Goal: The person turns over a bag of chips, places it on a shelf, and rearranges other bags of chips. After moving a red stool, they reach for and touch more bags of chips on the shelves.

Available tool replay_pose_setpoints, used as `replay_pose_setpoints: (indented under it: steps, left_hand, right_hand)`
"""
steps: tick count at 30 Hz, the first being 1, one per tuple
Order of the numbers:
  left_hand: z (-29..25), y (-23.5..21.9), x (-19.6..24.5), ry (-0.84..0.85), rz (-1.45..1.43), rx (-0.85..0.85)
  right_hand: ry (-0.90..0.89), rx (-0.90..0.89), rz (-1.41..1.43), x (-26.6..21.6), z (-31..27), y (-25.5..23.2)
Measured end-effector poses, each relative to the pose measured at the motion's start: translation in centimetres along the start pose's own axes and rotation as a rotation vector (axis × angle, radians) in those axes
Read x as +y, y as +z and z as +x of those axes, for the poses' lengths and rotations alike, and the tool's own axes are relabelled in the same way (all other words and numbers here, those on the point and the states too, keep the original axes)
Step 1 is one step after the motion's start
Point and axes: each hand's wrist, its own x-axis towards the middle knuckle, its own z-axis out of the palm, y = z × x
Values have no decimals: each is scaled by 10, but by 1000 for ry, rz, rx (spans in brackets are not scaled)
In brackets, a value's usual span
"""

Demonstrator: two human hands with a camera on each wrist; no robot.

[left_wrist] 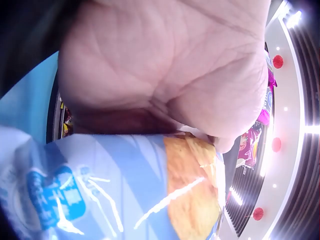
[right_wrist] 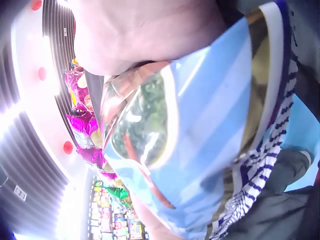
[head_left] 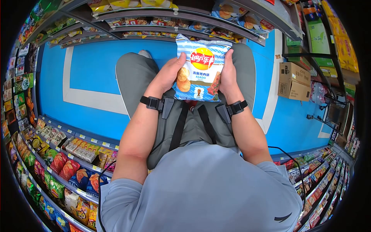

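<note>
A blue and white Lay's chip bag [head_left: 201, 71] is held upright between both hands above the person's lap, its printed front facing the head camera. The left hand [head_left: 170, 73] grips its left edge, thumb on the front and the other fingers hidden behind. On the right edge the right hand [head_left: 228, 75] does the same. In the left wrist view the palm [left_wrist: 165, 65] lies against the bag [left_wrist: 125, 175]. The right wrist view has the bag [right_wrist: 205, 130] below the right hand [right_wrist: 145, 35], with its striped crimped edge showing.
Snack shelves [head_left: 139, 29] stand in front, and more racks of bags [head_left: 69, 170] run behind on the left and right. Cardboard boxes [head_left: 294, 81] sit on the blue floor [head_left: 96, 77] at the right, beside a rack. The person's bent knees [head_left: 135, 69] flank the bag.
</note>
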Motion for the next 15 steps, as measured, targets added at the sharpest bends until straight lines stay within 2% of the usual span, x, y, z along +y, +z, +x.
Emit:
replay_pose_setpoints:
  steps: [5,8,10,11,13,15]
  left_hand:
    - [2,-1,-2,3,9,-3]
    - [1,1,-1,70,26,34]
    - [1,2,1,138,57,160]
    - [2,1,1,138,57,159]
    - [4,0,2,195,-16,253]
    - [5,-1,4,218,-28,285]
  right_hand:
    - [-2,45,7,4,6,-7]
    - [-42,43,-6,7,9,-9]
    - [-76,-33,68,10,11,-7]
    - [-77,-33,68,10,11,-6]
    - [-7,-191,51,8,11,-3]
    - [16,-220,36,10,9,-3]
